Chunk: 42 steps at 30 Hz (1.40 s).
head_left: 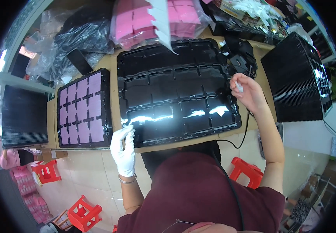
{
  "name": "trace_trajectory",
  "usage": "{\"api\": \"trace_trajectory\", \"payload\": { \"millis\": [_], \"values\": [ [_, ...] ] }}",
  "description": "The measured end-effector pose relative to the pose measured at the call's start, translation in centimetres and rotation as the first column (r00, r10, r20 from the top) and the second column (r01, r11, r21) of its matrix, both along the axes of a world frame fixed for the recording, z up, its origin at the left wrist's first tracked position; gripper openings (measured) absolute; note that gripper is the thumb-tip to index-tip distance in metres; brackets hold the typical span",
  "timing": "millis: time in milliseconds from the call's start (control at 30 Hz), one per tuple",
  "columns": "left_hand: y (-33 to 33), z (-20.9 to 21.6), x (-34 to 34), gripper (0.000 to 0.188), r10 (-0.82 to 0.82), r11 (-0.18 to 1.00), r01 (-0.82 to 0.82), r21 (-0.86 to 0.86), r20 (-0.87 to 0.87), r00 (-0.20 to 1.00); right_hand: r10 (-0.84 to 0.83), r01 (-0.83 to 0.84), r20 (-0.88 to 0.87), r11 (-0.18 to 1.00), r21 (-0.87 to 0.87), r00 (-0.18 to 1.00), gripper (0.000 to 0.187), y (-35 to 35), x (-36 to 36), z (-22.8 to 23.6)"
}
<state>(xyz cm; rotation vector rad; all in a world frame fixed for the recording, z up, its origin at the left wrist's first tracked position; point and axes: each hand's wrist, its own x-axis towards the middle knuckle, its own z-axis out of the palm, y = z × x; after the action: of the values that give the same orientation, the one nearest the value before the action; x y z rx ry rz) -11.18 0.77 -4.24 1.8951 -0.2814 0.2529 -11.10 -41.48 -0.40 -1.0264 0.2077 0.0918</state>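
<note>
A large black plastic tray with square compartments lies flat in front of me, with bright glare along its near rows. My left hand, in a white glove, is closed at its near left corner, fingertips on the rim. Over the right edge of the tray, my bare right hand is raised with curled fingers. Between them is a small white piece, whose kind I cannot make out. Left of the big tray sits a smaller black tray with lilac pads in its compartments.
Tall stacks of black trays stand at the left and right. Behind lie pink foam pieces in clear plastic, a dark phone-like slab and a black device with a cable. Red stools stand on the floor; a person is far left.
</note>
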Motion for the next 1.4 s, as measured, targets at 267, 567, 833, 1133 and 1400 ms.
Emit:
{"api": "trace_trajectory", "payload": {
  "millis": [267,567,833,1133,1400],
  "values": [
    [-1.0,0.1,-0.4,0.021,-0.046,0.999,0.046,0.012,-0.001,0.999,0.076,-0.142,-0.132,0.158,-0.977,0.988,0.017,3.6,-4.3,1.0],
    [-1.0,0.1,-0.3,0.020,-0.094,0.995,0.094,0.018,-0.022,0.995,0.114,-0.055,-0.045,0.085,-0.995,0.993,0.020,4.6,-5.4,-0.8],
    [-1.2,-0.1,0.0,0.018,-0.104,0.994,0.104,0.013,0.000,0.995,0.201,-0.125,-0.109,0.072,-0.990,0.974,0.020,4.5,-4.9,0.1],
    [-0.9,0.0,0.2,0.019,-0.101,0.994,0.102,0.037,-0.023,0.995,0.163,-0.032,-0.024,0.046,-0.998,0.986,0.014,4.7,-5.1,-1.0],
    [-0.7,-0.1,0.1,0.020,-0.107,0.993,0.108,0.039,-0.013,0.994,0.068,-0.041,-0.044,-0.041,-0.998,0.997,0.011,5.5,-4.7,-1.3]
  ]
}}
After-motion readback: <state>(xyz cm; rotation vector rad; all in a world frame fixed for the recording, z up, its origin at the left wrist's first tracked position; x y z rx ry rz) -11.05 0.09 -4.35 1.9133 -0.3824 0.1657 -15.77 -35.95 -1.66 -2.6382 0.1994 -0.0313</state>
